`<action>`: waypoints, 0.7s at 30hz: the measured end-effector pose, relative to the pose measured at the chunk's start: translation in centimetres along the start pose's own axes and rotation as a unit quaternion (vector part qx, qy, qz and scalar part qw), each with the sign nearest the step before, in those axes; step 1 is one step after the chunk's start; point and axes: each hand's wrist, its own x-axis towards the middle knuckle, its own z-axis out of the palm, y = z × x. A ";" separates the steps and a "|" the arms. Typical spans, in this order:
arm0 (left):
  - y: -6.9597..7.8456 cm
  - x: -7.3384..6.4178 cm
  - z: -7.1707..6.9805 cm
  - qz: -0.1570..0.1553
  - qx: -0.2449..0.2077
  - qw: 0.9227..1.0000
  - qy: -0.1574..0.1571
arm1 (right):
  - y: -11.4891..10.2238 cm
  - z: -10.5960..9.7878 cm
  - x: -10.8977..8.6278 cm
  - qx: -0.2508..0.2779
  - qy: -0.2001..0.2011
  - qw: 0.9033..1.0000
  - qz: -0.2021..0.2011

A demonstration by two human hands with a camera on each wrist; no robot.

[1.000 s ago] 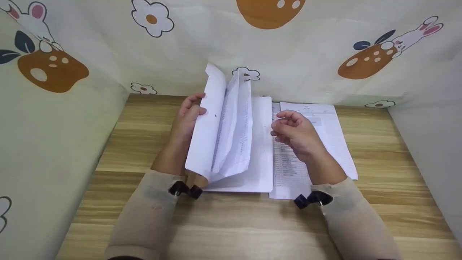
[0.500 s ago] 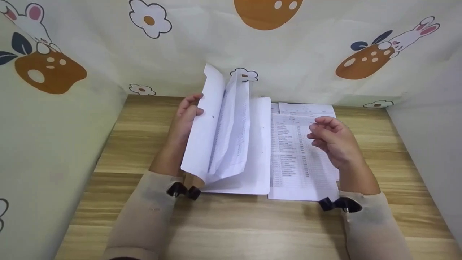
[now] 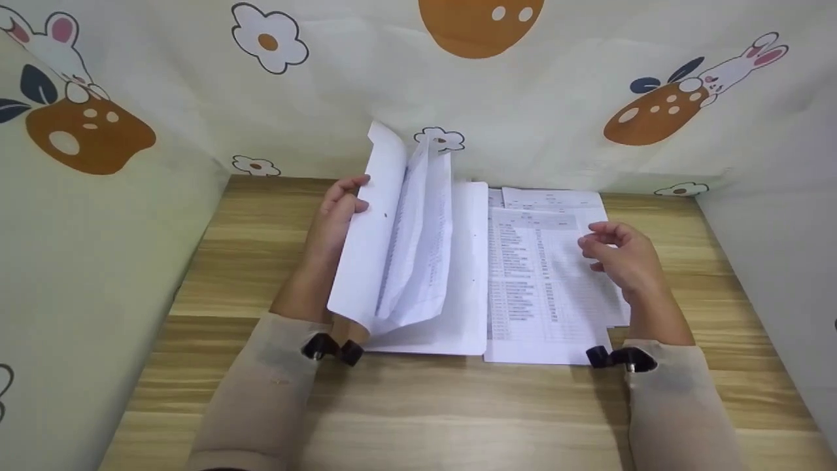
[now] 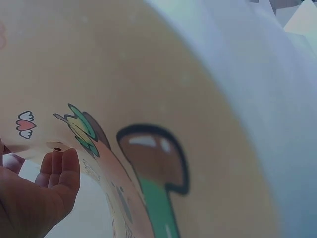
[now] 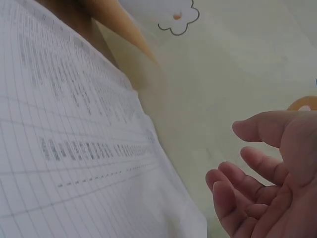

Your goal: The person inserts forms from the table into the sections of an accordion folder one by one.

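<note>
A folder with a white inside (image 3: 467,275) lies spread in the middle of the table. My left hand (image 3: 333,222) pinches the edge of its raised cover (image 3: 373,222), thumb on the white side. Cartoon prints on the cover's tan outer face (image 4: 148,99) fill the left wrist view. Loose printed pages (image 3: 435,242) stand fanned up beside the cover. Right of the folder lie overlapping printed sheets (image 3: 523,333) with table rows. My right hand (image 3: 628,258) hovers at their right side, fingers loosely bent and holding nothing. In the right wrist view its thumb and fingers are apart.
The wood-grain table (image 3: 418,418) is enclosed by a patterned back wall (image 3: 353,85) and plain-looking side walls. A black clip-like mount (image 3: 624,358) sits on each wrist over a beige sleeve (image 3: 673,399).
My right hand has moved right, away from the folder's edge, showing more of the printed sheets. My left hand still holds the cover up in much the same place.
</note>
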 end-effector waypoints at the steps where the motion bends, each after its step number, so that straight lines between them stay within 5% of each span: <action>1: 0.0 -0.1 0.0 -0.002 -0.001 1.000 0.001 | 0.3 -0.1 0.3 -0.003 0.000 1.000 0.009; 12: -0.1 -0.2 0.3 -0.010 -0.007 1.000 0.009 | 2.6 -0.8 1.8 -0.019 -0.011 0.997 0.069; 16: -0.2 -0.1 0.3 -0.009 -0.004 1.000 0.015 | 2.9 -1.0 1.9 -0.060 -0.024 0.994 0.089; 21: -0.3 0.1 0.4 -0.004 -0.010 1.000 0.019 | 3.1 -0.8 2.0 -0.131 -0.053 0.988 0.063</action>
